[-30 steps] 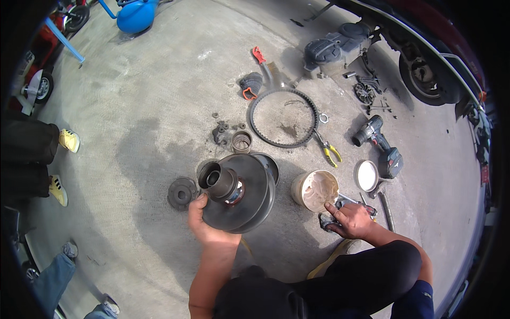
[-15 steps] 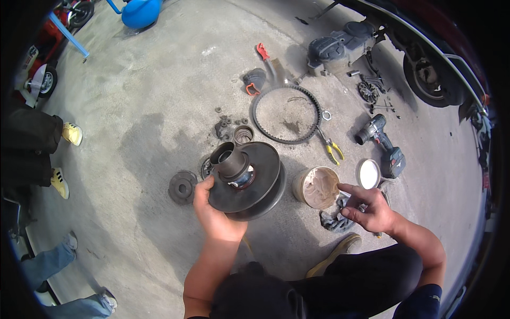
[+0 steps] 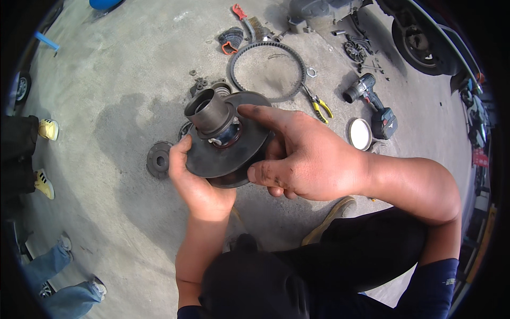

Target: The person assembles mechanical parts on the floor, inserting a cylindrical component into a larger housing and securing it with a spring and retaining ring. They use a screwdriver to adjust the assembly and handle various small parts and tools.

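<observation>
My left hand (image 3: 199, 183) is closed around the lower left side of a dark metal scooter drive pulley (image 3: 226, 151), held tilted above the floor. Its two discs show, with a hollow cylindrical hub on top and whitish-brown grease at the hub's base. Over the pulley's right side reaches my right hand (image 3: 308, 151), its index finger stretched to the upper disc beside the hub. The right thumb is apart from the index, at the disc's near right edge; the other fingers are bent and partly hidden. Dark smudges mark the right fingers.
Around lie a toothed belt (image 3: 234, 69), yellow-handled pliers (image 3: 321, 109), a cordless impact driver (image 3: 374, 106), a white round lid (image 3: 360, 134), a flat round metal part (image 3: 158, 159) and a red-handled wire brush (image 3: 244, 18). A scooter wheel (image 3: 419, 40) stands far right. People's shoes (image 3: 48, 129) are at left.
My right hand has moved left from beside the open grease tub onto the pulley, and now covers the tub. The pulley has shifted slightly left and up in view, still in my left hand.
</observation>
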